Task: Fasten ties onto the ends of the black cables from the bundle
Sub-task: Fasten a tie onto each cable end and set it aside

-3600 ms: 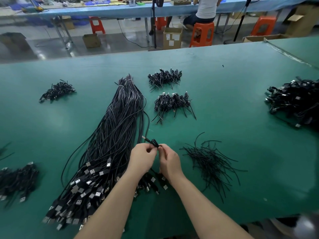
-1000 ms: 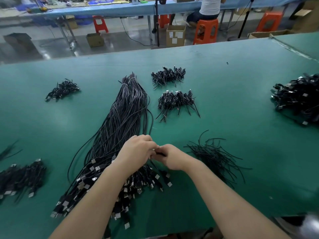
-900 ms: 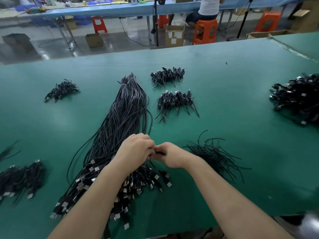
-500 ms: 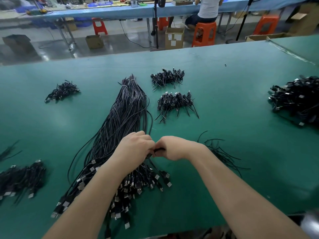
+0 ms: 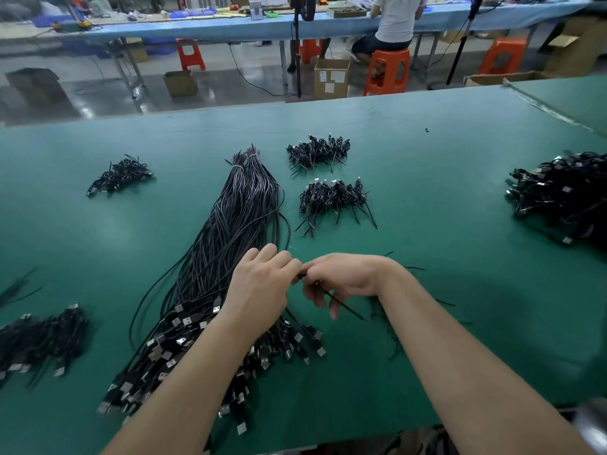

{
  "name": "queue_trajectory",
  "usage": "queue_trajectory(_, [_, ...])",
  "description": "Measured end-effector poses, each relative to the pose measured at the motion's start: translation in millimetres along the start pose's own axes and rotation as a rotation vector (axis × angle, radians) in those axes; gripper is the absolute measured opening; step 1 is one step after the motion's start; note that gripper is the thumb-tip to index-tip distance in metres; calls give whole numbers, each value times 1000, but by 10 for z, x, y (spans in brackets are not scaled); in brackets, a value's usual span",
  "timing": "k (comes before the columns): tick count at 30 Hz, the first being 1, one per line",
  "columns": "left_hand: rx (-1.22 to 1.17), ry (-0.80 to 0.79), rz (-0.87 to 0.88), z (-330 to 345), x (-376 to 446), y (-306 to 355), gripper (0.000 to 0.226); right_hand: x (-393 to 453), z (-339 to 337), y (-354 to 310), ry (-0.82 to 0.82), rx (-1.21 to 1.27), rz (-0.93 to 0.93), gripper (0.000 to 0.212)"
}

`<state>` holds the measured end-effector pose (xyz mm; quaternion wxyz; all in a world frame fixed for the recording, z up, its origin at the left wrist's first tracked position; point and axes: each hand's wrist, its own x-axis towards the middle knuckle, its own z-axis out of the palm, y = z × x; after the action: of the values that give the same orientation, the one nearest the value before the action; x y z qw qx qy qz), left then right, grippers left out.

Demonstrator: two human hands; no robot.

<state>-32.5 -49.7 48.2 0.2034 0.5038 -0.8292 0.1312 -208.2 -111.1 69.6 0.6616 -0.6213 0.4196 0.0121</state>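
Black tie pinched in my right hand, cable end gripped in my left hand, mid-frame. Tied piles lie above; the big bundle remains, so I'm far from finished.

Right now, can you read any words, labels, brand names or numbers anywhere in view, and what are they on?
No text can be read.
White labels on the cardboard box by the orange stool: too small and blurred to read.
Metal plug ends of the long cable bundle: no readable marks.
Small device standing on the far blue table: blurred, nothing readable.
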Motion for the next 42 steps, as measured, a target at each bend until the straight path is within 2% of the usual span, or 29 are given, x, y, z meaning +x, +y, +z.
queue_trajectory(2, [-30,72,16,20,-14,9,28,-51,-57,27,-43,231,-19,44])
queue_trajectory(4, [-56,137,40,28,-13,21,21,-56,-51,37,29,265,-13,63])
queue_trajectory(5, [-67,171,37,29,-10,25,17,-45,-19,34,71,277,-14,61])
queue_trajectory(8, [-113,248,-43,38,-7,21,15,5,94,38,156,414,-60,35])
queue_trajectory(12, [-326,254,-281,44,-43,72,16,26,168,78,186,598,-145,21])
queue_trajectory(15, [-505,255,-446,52,-82,139,13,34,200,92,243,570,-189,19])
queue_trajectory(21, [-703,200,-647,52,-53,145,14,69,206,142,388,541,-272,29])
queue_trajectory(25, [-1105,204,-991,112,15,199,24,108,280,132,426,588,-395,25])
queue_trajectory(29, [-1299,242,-1118,96,97,225,24,131,329,156,456,673,-493,23])
queue_trajectory(32, [-1219,200,-1067,87,119,191,21,109,329,186,481,625,-521,24])
queue_trajectory(36, [-933,191,-801,19,103,173,21,25,244,166,455,695,-480,27])
queue_trajectory(39, [-684,277,-484,-59,77,202,16,-50,173,95,407,710,-279,33])
queue_trajectory(42, [-545,324,-371,-49,53,228,11,-88,126,99,347,543,-142,44])
